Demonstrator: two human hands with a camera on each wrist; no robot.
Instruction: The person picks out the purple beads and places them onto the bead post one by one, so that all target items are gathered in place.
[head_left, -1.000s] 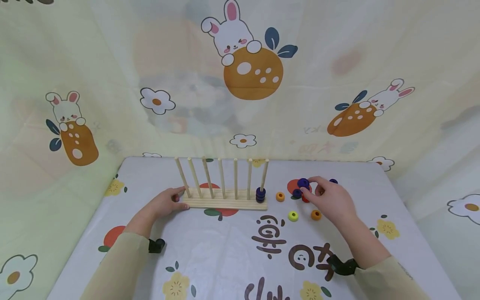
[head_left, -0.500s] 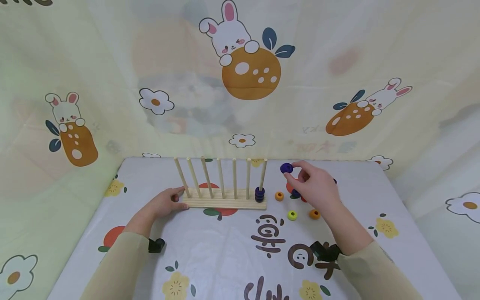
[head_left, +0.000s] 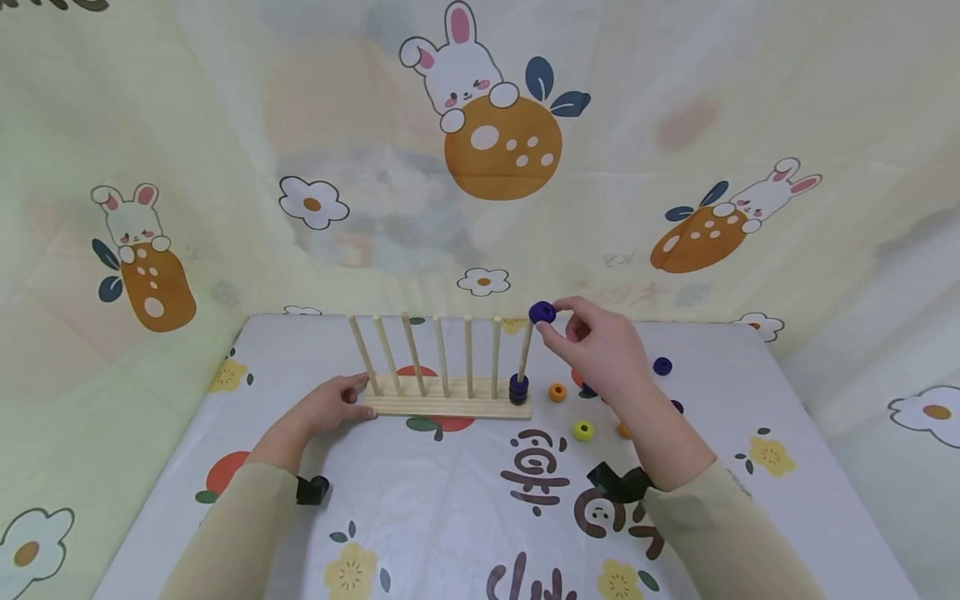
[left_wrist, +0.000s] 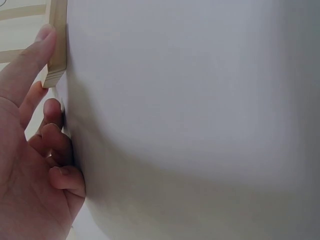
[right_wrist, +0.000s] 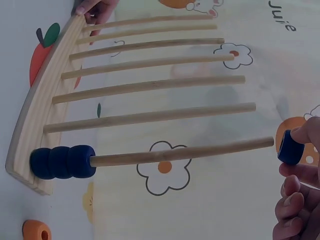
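A wooden peg rack (head_left: 442, 406) with several upright pegs stands on the table. My left hand (head_left: 330, 406) pinches its left end between thumb and index finger; in the left wrist view the thumb (left_wrist: 46, 40) lies along the base's front. Three dark blue beads (right_wrist: 62, 162) are stacked at the bottom of the rightmost peg (right_wrist: 185, 153). Thumb and index finger of my right hand (head_left: 603, 346) pinch another dark blue bead (head_left: 542, 313) at that peg's top. In the right wrist view a small gap shows between this bead and the peg's tip.
Right of the rack lie an orange bead (head_left: 557, 392), a yellow-green bead (head_left: 583, 431) and another orange bead partly behind the right wrist. Farther right is a loose blue bead (head_left: 662, 366), with one more by the forearm. A printed cloth hangs behind the table.
My right hand has lifted a blue bead from the loose beads and carried it left and up to the rightmost peg's top. The left hand and rack have stayed in place.
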